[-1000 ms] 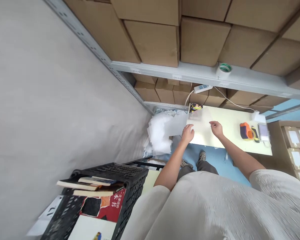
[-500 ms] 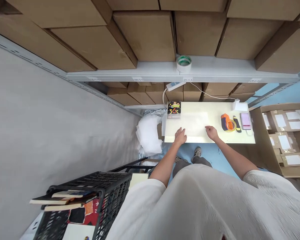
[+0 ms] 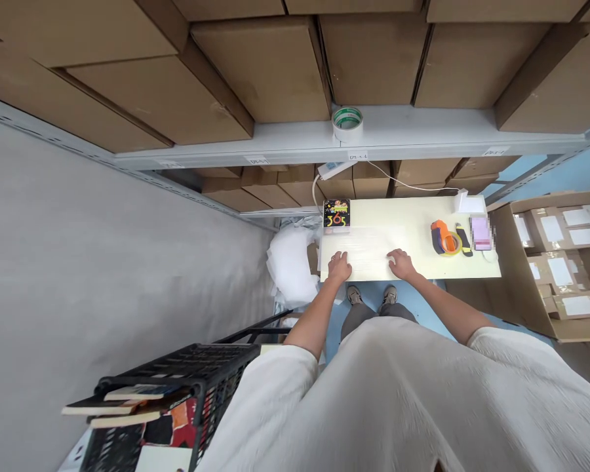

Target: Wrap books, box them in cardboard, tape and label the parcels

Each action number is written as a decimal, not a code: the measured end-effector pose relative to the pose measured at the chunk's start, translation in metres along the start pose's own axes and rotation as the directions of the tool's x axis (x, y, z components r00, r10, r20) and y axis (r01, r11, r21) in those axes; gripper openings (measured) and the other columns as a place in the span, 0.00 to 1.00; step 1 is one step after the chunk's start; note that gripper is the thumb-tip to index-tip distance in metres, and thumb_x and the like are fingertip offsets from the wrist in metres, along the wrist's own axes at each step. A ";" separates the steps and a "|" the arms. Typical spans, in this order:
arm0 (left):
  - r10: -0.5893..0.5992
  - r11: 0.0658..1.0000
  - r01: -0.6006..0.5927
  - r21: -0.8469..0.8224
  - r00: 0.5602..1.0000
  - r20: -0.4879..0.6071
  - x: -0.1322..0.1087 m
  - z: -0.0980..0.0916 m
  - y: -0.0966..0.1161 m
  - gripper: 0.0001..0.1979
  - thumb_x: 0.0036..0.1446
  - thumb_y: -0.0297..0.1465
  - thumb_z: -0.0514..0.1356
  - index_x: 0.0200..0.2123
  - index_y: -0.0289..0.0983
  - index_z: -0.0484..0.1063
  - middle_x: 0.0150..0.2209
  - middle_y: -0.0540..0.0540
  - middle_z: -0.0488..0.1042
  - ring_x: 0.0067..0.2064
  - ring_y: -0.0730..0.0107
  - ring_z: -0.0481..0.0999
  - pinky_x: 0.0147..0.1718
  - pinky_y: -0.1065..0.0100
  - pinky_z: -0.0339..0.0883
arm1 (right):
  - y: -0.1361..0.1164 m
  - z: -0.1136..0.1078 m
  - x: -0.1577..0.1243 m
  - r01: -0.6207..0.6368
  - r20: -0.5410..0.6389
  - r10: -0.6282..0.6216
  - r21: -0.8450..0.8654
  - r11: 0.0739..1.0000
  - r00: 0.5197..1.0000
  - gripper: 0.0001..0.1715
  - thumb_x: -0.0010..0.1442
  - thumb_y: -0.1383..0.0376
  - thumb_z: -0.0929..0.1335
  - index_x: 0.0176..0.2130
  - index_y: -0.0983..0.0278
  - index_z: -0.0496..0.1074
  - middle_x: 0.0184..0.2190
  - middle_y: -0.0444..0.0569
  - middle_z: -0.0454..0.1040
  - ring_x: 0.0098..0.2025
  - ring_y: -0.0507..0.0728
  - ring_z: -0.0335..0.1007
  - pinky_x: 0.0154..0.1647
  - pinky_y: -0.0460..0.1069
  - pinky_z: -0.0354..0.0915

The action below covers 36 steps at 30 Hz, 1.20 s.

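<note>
Head view. Both hands lie palm down on a thin clear plastic sheet spread flat on the pale bench, close to its near edge. Left hand rests on the sheet's near left part, near the bench's near left corner, fingers loosely spread, gripping nothing. Right hand rests on the sheet's near right part, fingers loosely spread, also gripping nothing.

A black book with "365" on the cover lies at the far left corner, touching the sheet's far edge. An orange tape dispenser sits toward the right end, well apart from the hands; a purple phone lies just beyond it.

A tape roll stands on the shelf above. A black crate with books stands near left, off the bench.
</note>
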<state>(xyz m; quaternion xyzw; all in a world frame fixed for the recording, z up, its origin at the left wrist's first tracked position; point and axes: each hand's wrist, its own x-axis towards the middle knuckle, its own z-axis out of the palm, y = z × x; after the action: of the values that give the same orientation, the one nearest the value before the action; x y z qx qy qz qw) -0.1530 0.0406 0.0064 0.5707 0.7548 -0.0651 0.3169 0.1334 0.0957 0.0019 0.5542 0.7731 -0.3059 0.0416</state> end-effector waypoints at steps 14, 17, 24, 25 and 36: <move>0.165 0.985 -0.169 0.025 0.978 0.132 -0.024 0.004 -0.036 0.24 0.69 0.29 0.54 0.66 0.40 0.69 0.63 0.34 0.70 0.66 0.47 0.68 0.66 0.50 0.65 | -0.035 0.023 -0.013 -0.195 0.045 0.203 -0.144 0.970 0.978 0.28 0.70 0.67 0.63 0.66 0.62 0.72 0.65 0.64 0.68 0.66 0.71 0.63 0.65 0.62 0.62; 0.163 0.986 -0.164 0.014 0.985 0.054 -0.021 0.000 -0.040 0.26 0.68 0.28 0.55 0.67 0.41 0.68 0.67 0.34 0.66 0.69 0.46 0.65 0.68 0.50 0.63 | -0.037 0.023 -0.016 -0.219 0.053 0.230 -0.156 0.963 0.972 0.27 0.70 0.67 0.63 0.65 0.62 0.72 0.64 0.63 0.69 0.65 0.71 0.63 0.65 0.62 0.62; 0.157 0.988 -0.157 -0.012 0.985 0.076 -0.010 -0.008 -0.048 0.34 0.67 0.29 0.56 0.75 0.40 0.59 0.77 0.34 0.56 0.76 0.44 0.56 0.73 0.49 0.56 | -0.038 0.022 -0.019 -0.256 0.106 0.279 -0.186 0.949 0.954 0.26 0.70 0.67 0.63 0.64 0.62 0.72 0.64 0.64 0.70 0.66 0.71 0.64 0.64 0.61 0.64; 0.164 0.986 -0.164 -0.003 0.983 0.087 -0.010 -0.008 -0.049 0.34 0.67 0.28 0.55 0.75 0.39 0.60 0.77 0.33 0.57 0.76 0.44 0.57 0.72 0.49 0.56 | -0.037 0.022 -0.018 -0.259 0.109 0.282 -0.186 0.948 0.953 0.26 0.69 0.67 0.64 0.64 0.62 0.72 0.64 0.64 0.70 0.65 0.70 0.65 0.63 0.60 0.65; 0.206 0.978 -0.206 -0.023 0.978 0.032 -0.005 -0.013 -0.053 0.34 0.67 0.27 0.53 0.76 0.39 0.59 0.76 0.33 0.58 0.75 0.42 0.58 0.73 0.47 0.55 | -0.061 0.004 0.039 -0.295 0.072 0.293 0.017 0.955 0.953 0.22 0.70 0.68 0.63 0.58 0.65 0.78 0.57 0.59 0.79 0.56 0.62 0.77 0.58 0.52 0.70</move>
<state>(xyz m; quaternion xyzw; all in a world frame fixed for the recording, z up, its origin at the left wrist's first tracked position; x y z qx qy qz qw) -0.2050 0.0245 0.0055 0.6414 0.6866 -0.0343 0.3407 0.0633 0.1142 0.0090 0.6526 0.6760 -0.3257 0.1054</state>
